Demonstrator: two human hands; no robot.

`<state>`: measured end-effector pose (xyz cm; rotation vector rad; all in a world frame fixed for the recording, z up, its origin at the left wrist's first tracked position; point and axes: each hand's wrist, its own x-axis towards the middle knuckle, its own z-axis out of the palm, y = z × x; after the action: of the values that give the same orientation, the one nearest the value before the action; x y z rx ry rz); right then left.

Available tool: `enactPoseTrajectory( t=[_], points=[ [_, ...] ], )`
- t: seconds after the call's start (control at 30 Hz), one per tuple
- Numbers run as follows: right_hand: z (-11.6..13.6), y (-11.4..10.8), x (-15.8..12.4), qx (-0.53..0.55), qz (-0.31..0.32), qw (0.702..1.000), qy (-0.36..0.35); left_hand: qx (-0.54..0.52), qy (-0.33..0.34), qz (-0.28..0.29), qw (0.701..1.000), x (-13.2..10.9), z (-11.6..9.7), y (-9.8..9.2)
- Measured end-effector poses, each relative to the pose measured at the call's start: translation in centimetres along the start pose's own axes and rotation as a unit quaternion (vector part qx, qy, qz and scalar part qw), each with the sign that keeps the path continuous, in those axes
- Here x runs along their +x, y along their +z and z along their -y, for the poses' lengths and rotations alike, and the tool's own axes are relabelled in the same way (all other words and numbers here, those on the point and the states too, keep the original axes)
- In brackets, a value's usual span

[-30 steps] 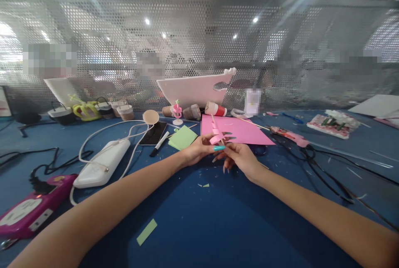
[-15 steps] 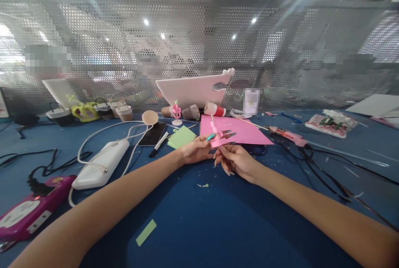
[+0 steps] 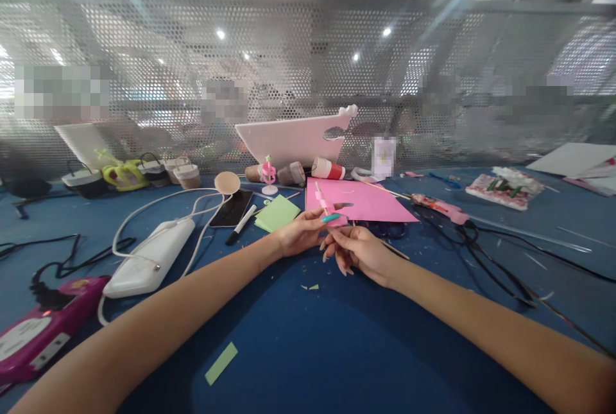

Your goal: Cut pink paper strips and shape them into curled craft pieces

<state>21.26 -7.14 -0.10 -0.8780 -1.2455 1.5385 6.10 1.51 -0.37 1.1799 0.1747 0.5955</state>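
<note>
Between both hands is a small pink paper piece [image 3: 337,221], joined to a thin wooden stick that tilts up to the left. My left hand [image 3: 301,234] is closed around it from the left, with teal nails lying over the pink. From the right, my right hand [image 3: 363,252] pinches the lower edge of the same piece with thumb and forefinger, its other fingers curled below. Just behind the hands lies a pink paper sheet [image 3: 385,204], and green paper squares [image 3: 278,212] lie left of them. The fingers partly hide the held piece.
A hot glue gun [image 3: 441,208] with a black cable lies to the right. On the left are a marker [image 3: 241,224], a phone [image 3: 230,212], a white power bank [image 3: 150,257] and a magenta power strip [image 3: 51,324]. Paper cups [image 3: 328,169] and a pink ornament [image 3: 269,173] stand behind.
The pink piece has tilted in my hands, its stick leaning farther left. My left fingers have shifted over it, and the whole view has moved slightly.
</note>
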Motion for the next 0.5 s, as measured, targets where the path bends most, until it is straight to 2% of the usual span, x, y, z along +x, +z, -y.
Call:
enactPoseTrajectory(
  t=[0.1, 0.23, 0.5],
  points=[
    [0.09, 0.11, -0.1, 0.001, 0.012, 1.0, 0.011, 0.003, 0.013, 0.026, 1.0, 0.06, -0.1, 0.02],
    [0.29, 0.41, -0.33, 0.013, 0.044, 0.999, 0.026, -0.014, -0.01, 0.058, 0.998, -0.01, -0.4, 0.5],
    [0.06, 0.26, -0.28, 0.027, 0.051, 0.998, 0.013, -0.024, -0.038, 0.056, 0.997, -0.13, -0.34, 0.19]
  ],
)
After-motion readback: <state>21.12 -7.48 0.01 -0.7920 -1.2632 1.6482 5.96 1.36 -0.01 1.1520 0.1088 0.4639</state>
